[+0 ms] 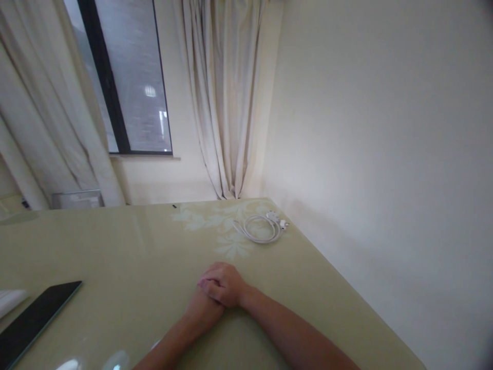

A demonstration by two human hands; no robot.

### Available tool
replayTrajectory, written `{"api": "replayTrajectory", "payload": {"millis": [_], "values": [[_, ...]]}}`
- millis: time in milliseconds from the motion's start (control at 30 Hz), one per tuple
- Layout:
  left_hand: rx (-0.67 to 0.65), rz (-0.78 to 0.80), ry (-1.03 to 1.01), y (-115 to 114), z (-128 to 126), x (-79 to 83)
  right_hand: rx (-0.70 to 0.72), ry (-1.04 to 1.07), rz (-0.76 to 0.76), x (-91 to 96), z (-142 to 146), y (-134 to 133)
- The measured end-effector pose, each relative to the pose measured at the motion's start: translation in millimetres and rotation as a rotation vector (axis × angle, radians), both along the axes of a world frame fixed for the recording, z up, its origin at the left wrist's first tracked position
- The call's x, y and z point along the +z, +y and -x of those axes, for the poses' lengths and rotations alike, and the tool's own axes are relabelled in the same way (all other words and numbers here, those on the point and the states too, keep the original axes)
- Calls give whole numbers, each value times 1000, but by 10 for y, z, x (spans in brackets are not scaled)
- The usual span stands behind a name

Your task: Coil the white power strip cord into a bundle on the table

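My right hand [224, 283] lies over my left hand [205, 304], its fingers wrapped round the left one. Both rest together on the pale green table [134, 257]. The right hand covers the left hand's fingers, so I cannot see how they are bent. Beyond them, close to the table's right edge, lies a loosely coiled white power cable [259, 241]. A white plug [284, 224] and a white block [272, 216] show at the coil's right side. Neither hand touches the cable.
At the left lies a flat black panel [42, 313], beside a white object [11, 298] cut off by the frame. A tiny dark piece [174, 206] sits near the far edge. A wall [365, 154] runs along the right; curtains [227, 103] and a window [134, 77] stand behind.
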State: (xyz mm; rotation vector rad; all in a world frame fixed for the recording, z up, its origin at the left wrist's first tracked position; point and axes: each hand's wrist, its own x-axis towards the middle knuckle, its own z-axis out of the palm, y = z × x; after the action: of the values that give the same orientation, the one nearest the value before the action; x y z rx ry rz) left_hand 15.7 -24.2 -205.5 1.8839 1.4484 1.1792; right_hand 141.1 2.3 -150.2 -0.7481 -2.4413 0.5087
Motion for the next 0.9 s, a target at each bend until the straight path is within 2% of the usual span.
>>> {"api": "replayTrajectory", "payload": {"millis": [100,167,233,300,367,433,500,633,800,900], "values": [[-56,-1,-7,-19,-5,156,24,45,-61,63,-8,18],[-66,20,-36,-26,4,303,-35,122,-108,217,-80,107],[-41,67,-77,-28,16,443,-229,215,-119,456,-232,266],[3,106,-115,-24,22,536,-544,212,-105,708,-450,467],[34,108,-130,-18,17,569,-824,-91,-31,880,-682,657],[28,105,-131,-13,7,563,-925,-225,33,920,-871,791],[12,114,-127,-15,-3,550,-937,-308,93,849,-984,859],[9,133,-122,-36,-4,570,-837,-426,186,676,-1034,884],[4,124,-97,-63,3,618,-732,-505,213,682,-1098,896],[-21,126,-69,-70,2,615,-736,-553,210,663,-1172,886]]}}
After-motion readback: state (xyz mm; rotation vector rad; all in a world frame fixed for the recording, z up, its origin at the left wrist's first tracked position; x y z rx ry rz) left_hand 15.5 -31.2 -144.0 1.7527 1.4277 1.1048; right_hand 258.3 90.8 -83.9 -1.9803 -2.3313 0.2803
